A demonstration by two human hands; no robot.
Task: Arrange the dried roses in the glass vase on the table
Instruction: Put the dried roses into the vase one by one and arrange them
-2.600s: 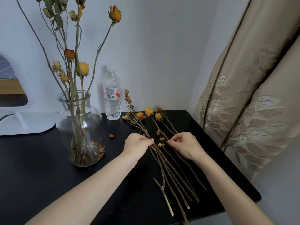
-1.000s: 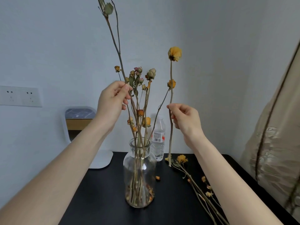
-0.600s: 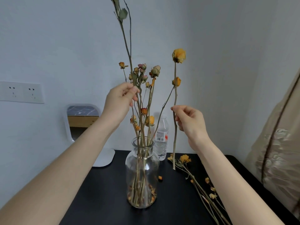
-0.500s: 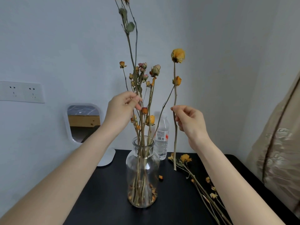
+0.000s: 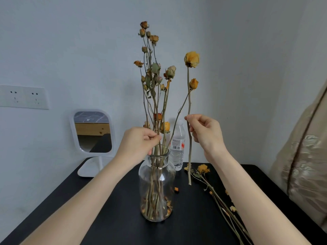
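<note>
Head view showed the job partway through. The vase (image 5: 170, 175) stood near the middle of the dark tabletop (image 5: 109, 218), already carrying a tall bunch of stems (image 5: 155, 103) that rose well above its neck, with dry petal crumbs in its base.

The left hand (image 5: 141, 142) was at the bunch just above the rim, thumb and fingertips pinched round a few of the stems, holding them together towards the left of the opening. The right hand (image 5: 205, 131) pinched a single rose (image 5: 192, 59) midway down its stalk between thumb and forefinger, the other fingers loosely curled. That rose hung nearly upright just right of the vase, entirely outside it, its cut end low beside the glass wall; whether it touched the tabletop I could not tell. Loose roses (image 5: 217, 197) lay in a row on the right of the tabletop, so more remained to be placed. A bottle (image 5: 177, 149) stood behind the vase, a mirror (image 5: 92, 131) to the left.

The step in hand looked like adding this rose. The next move would call for lifting it until its cut end cleared the rim, carrying it left over the opening and lowering it into the gap beside the held stems. The brittle heads would want gentle handling, and the narrow neck careful aim.
</note>
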